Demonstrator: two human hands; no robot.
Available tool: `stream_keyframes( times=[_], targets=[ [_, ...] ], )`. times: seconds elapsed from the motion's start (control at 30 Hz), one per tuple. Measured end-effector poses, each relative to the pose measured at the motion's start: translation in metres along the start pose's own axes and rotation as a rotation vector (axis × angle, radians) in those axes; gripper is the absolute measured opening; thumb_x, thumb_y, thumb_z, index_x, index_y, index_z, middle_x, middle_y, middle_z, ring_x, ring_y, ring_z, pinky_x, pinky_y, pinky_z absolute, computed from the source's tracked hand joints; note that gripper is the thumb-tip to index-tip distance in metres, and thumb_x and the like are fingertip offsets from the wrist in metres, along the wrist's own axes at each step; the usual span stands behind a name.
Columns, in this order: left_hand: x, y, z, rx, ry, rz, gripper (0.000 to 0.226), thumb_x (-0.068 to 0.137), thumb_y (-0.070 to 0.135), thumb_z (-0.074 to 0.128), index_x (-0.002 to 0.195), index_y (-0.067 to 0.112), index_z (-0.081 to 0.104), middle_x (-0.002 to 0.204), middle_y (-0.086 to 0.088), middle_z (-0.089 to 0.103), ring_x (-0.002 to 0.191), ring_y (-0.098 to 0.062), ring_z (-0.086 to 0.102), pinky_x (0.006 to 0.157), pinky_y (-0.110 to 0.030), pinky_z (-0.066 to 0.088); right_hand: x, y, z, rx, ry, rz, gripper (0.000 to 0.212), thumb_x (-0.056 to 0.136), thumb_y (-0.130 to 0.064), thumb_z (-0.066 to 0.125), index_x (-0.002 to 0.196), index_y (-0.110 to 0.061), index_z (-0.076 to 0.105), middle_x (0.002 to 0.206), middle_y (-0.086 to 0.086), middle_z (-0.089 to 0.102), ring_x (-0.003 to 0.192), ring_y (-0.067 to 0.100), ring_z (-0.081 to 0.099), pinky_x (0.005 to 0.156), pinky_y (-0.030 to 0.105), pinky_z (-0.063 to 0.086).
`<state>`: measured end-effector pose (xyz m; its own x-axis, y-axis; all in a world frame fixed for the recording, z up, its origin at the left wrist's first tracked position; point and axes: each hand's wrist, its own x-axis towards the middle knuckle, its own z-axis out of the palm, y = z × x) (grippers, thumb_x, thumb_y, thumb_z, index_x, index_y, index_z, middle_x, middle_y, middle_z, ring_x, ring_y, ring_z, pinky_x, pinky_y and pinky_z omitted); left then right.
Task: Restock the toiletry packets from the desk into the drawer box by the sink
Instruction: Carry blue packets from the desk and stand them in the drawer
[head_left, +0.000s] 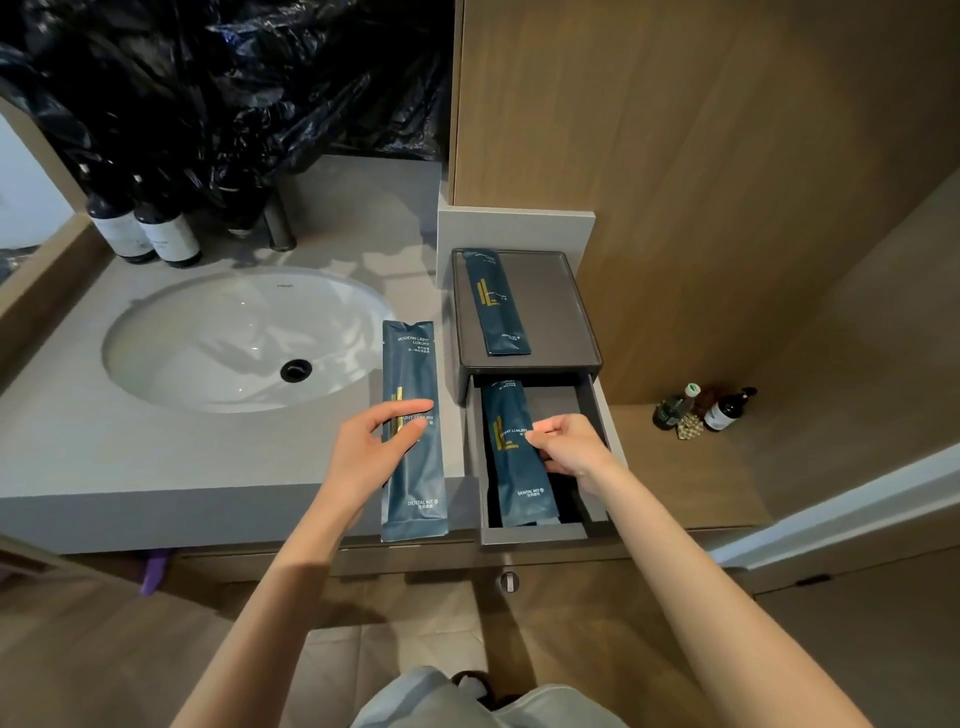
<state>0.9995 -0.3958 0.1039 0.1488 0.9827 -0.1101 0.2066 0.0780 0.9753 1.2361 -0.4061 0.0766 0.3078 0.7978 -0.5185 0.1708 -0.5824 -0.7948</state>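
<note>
A dark grey drawer box (561, 312) stands on the counter right of the sink, its drawer (535, 532) pulled out toward me. One dark blue dental kit packet (496, 301) lies on the box's top. A second packet (511, 457) lies in the open drawer, and my right hand (569, 449) pinches its right edge. A third packet (413, 431) lies on the counter just left of the box, overhanging the front edge. My left hand (371, 447) rests on it, thumb and fingers closing around its middle.
A white oval sink (244, 338) with a black drain fills the counter's left. Two dark bottles (145, 228) and a tap stand behind it, under black plastic sheeting. More small bottles (704, 410) sit on a low wooden ledge at right. A wood panel rises behind the box.
</note>
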Motion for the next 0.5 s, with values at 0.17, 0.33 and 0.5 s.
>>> stream_keyframes(
  times=[0.17,0.33,0.5],
  targets=[
    [-0.002,-0.001,0.002,-0.026,0.009,-0.038,0.022,0.087,0.016,0.066,0.093,0.036,0.070,0.104,0.025,0.064,0.117,-0.004,0.053,0.109,-0.038,0.039,0.018,0.013,0.023,-0.065,0.014,-0.010,0.013,0.090,-0.008,0.062,0.101,-0.013,0.056,0.098,0.011,0.063,0.093,0.024,0.063,0.074,0.035,0.057],
    [-0.003,-0.001,0.004,-0.041,0.009,-0.046,0.023,0.087,0.015,0.066,0.092,0.037,0.070,0.106,0.020,0.066,0.121,-0.008,0.052,0.110,-0.043,0.038,0.021,0.029,0.027,-0.229,0.059,-0.150,0.036,0.090,-0.013,0.063,0.125,-0.015,0.057,0.087,0.003,0.066,0.085,0.019,0.065,0.087,0.044,0.056],
    [-0.002,0.001,0.007,-0.044,-0.001,-0.043,0.023,0.087,0.015,0.066,0.092,0.038,0.070,0.104,0.025,0.065,0.120,-0.006,0.052,0.111,-0.043,0.037,0.016,0.022,0.014,-0.507,-0.016,-0.451,0.073,0.084,-0.017,0.072,0.147,-0.026,0.035,0.126,0.006,0.056,0.105,0.023,0.060,0.098,0.037,0.048]
  ],
)
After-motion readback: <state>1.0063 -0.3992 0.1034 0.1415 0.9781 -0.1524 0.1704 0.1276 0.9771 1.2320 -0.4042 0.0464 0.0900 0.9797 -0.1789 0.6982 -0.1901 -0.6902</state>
